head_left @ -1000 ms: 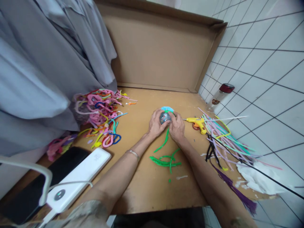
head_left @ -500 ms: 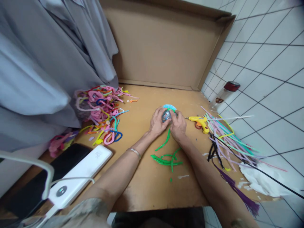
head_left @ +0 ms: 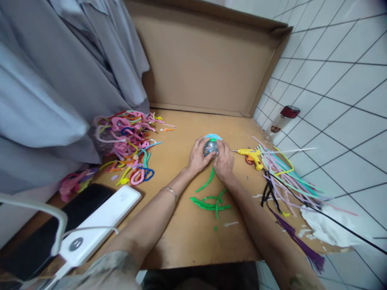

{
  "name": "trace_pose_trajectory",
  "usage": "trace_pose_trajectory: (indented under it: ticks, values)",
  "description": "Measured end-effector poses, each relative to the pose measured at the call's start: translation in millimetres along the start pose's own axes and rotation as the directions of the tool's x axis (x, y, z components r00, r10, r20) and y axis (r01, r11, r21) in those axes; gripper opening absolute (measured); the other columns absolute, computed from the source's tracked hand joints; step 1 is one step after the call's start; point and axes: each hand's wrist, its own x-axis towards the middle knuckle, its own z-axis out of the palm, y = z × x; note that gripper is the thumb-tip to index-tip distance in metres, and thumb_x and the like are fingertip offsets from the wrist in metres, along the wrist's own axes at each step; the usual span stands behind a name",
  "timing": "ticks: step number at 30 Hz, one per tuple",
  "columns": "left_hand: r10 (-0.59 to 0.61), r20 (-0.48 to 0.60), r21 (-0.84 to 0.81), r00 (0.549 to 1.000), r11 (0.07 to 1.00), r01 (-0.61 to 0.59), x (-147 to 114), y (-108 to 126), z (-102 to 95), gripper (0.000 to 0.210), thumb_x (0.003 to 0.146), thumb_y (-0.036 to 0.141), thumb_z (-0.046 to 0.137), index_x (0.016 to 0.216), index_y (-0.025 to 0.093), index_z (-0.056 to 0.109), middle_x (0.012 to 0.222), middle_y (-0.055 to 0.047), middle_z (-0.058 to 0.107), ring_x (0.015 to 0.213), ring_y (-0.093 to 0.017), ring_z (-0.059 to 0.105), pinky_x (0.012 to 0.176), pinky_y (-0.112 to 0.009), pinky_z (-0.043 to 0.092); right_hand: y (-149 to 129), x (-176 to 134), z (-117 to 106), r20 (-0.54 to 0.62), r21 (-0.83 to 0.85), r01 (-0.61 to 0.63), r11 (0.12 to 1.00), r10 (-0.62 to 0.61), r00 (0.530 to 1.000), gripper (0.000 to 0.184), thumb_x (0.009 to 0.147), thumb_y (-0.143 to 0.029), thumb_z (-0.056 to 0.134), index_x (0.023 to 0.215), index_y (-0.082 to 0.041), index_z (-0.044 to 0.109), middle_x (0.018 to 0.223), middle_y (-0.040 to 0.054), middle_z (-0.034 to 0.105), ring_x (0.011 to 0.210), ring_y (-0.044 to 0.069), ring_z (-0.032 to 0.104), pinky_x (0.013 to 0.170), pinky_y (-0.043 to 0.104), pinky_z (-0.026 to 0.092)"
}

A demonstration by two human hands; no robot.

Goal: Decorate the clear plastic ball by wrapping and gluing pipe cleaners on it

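Between my two hands is a round, shiny, see-through object point(head_left: 211, 149) with a light-blue rim on its far side and a green strip across it. My left hand point(head_left: 198, 153) is closed round its left side, thumb along the near edge. On the right, my right hand point(head_left: 224, 158) grips it with the fingers bent over the top. Part of the object is hidden under the fingers. One green pipe cleaner point(head_left: 206, 182) lies just below my hands, and several green pieces point(head_left: 208, 204) lie crossed nearer the table's front edge.
A yellow glue gun point(head_left: 250, 155) lies to the right, with a bundle of pastel pipe cleaners point(head_left: 287, 177), white tissue point(head_left: 325, 225) and a red-lidded bottle point(head_left: 282, 123) beyond. At left are heaped colourful pipe cleaners point(head_left: 121, 137) and a white power bank point(head_left: 102, 219). Cardboard point(head_left: 199, 60) stands behind.
The whole view has shifted slightly. My right fingers have shifted a little on the round object, and more of its shiny side shows. Both hands still hold it.
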Motion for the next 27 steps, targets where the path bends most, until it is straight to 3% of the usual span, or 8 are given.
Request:
trace_pose_trajectory:
  ticks: [5,11,27]
  values:
    - [-0.026,0.000,-0.004,1.000,1.000,0.026,0.6,1.4,-0.1,0.065,0.085,0.055,0.063,0.137,0.021,0.046,0.136,-0.016,0.055,0.131,-0.029,0.051,0.110,-0.049,0.043,2.9,-0.8,-2.3,-0.039,-0.012,-0.049,0.999,0.048,0.998,0.050,0.088,-0.012,0.037,0.136,-0.012,0.051,0.138,0.0196,0.054,0.125,0.028,0.052,0.101,0.043,0.046]
    - [-0.077,-0.018,0.006,0.997,0.997,0.077,0.8,4.0,-2.0,0.065,0.082,0.053,0.066,0.136,0.021,0.047,0.137,-0.016,0.053,0.133,-0.030,0.049,0.112,-0.050,0.041,6.2,-1.1,-4.0,-0.063,-0.004,-0.140,0.990,0.139,0.988,0.053,0.083,-0.008,0.038,0.133,-0.012,0.053,0.133,0.0191,0.056,0.122,0.027,0.053,0.100,0.042,0.045]
    - [-0.090,-0.029,-0.037,0.996,0.995,0.089,-0.7,-1.0,1.5,0.055,0.083,0.047,0.067,0.131,0.022,0.053,0.132,-0.014,0.057,0.126,-0.027,0.055,0.109,-0.047,0.046,7.9,-2.2,-0.4,-0.012,-0.040,-0.162,0.986,0.162,0.987,0.050,0.082,-0.008,0.039,0.127,-0.015,0.059,0.127,0.0168,0.058,0.116,0.026,0.054,0.097,0.041,0.044]
